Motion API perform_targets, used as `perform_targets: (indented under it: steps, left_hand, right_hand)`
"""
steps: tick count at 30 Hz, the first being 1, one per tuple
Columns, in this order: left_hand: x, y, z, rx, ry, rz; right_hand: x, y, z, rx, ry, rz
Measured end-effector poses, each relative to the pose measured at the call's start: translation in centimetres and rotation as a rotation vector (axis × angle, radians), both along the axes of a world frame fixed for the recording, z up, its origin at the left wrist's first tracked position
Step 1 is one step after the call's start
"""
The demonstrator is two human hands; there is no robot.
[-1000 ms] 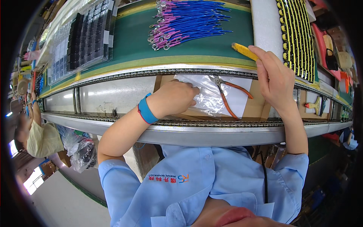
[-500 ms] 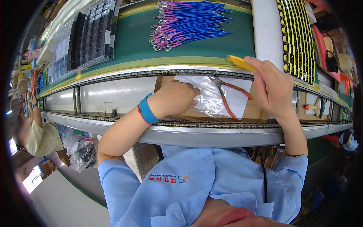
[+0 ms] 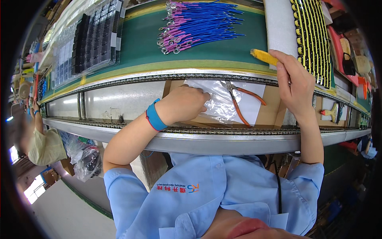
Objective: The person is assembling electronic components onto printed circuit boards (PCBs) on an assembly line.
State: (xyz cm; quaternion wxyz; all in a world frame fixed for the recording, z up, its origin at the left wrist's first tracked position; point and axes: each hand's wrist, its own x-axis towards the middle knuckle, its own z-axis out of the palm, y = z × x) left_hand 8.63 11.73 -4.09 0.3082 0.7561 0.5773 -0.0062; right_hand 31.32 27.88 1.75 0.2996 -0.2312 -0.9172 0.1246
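Observation:
My right hand is raised over the conveyor's near rail, its fingers closed round a slim yellow stick-like tool whose tip points left; its exact kind is unclear. My left hand, with a blue band at the wrist, rests curled over an open carton below the rail. What those fingers hold, if anything, is hidden. Beside them lies a clear plastic bag on white paper. Diagonal cutters with orange handles lie spread on the bag and paper.
Blue wires with pink sleeves and ring terminals lie bundled on the green belt. Clear trays with black parts stand left. A white foam sheet and rows of yellow-black parts sit right. A brush lies lower right.
My right hand has moved a little to the right with the yellow tool, off the belt's edge toward the foam sheet. My left hand stays where it was.

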Motion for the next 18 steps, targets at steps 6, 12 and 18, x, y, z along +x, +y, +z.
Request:
perform_targets:
  steps: [6, 12, 18]
  left_hand:
    - [0.0, 0.1, 0.2, -0.011, -0.008, -0.006]
    - [0.0, 0.0, 0.1, 0.0, -0.004, -0.004]
    - [0.1, -0.2, -0.4, 0.056, -0.022, 0.002]
  right_hand:
    - [0.1, -0.4, 0.4, 0.003, 0.003, 0.007]
    - [1.1, -0.3, 1.3, -0.167, -0.073, 0.021]
    - [0.9, -0.7, 1.2, -0.376, 0.122, 0.193]
